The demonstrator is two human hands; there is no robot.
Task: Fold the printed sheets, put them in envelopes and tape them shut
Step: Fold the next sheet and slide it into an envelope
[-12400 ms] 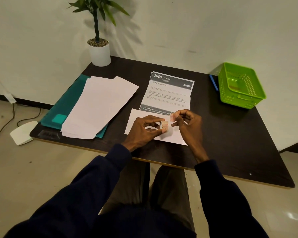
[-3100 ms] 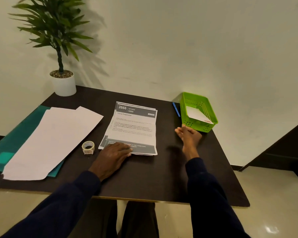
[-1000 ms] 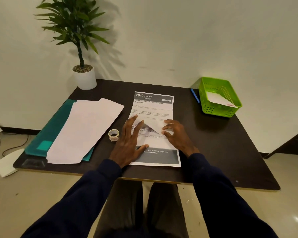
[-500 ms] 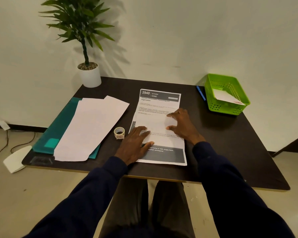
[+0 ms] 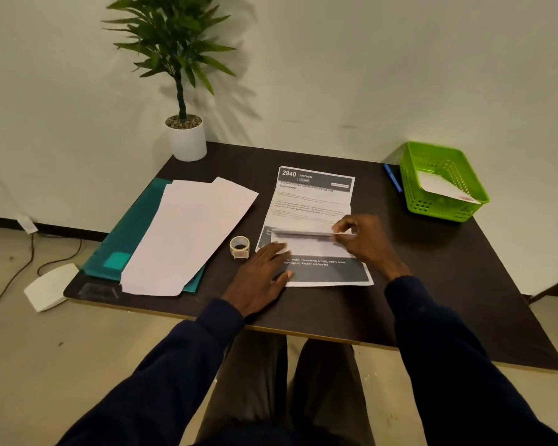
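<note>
Dark and matte, the bench is set against a pale wall, with a potted plant at its far corner. A printed sheet headed 2940 is laid flat near the middle, and a folded sheet is held on top of it. By the look of it, the folding step is in hand: the right hand is closed in a pinch on the folded sheet's lifted edge, while the left hand is laid open and flat, fingers spread, on the paper's near left side. For the next move, the lifted edge would need to be brought down square and the crease pressed firm, before an envelope is fetched. The folded sheet appears white and blurred, its upper edge raised as a thin grey band. Envelopes are stacked on a teal folder to the left, a tape roll stands just beside the sheet, and one envelope already lies in the green basket.
</note>
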